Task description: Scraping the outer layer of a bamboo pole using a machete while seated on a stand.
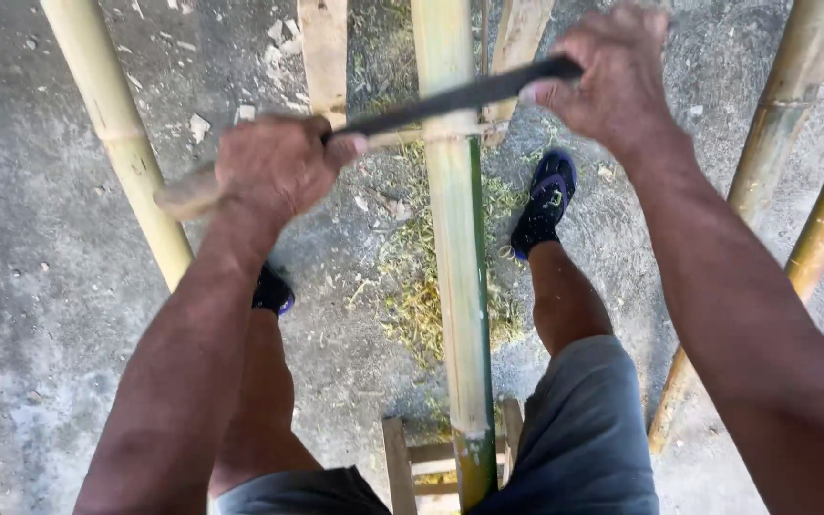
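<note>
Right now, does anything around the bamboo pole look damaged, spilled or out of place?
Nothing looks broken. Pale green shavings lie scattered on the concrete floor beside the bamboo pole, between the feet. The left hand and right hand hold the dark blade slanted across the pole.

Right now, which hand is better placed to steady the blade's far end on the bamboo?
Right. The right hand already grips the blade at its tip end, past the pole. The left hand is on the wooden handle, on the pole's other side.
</note>
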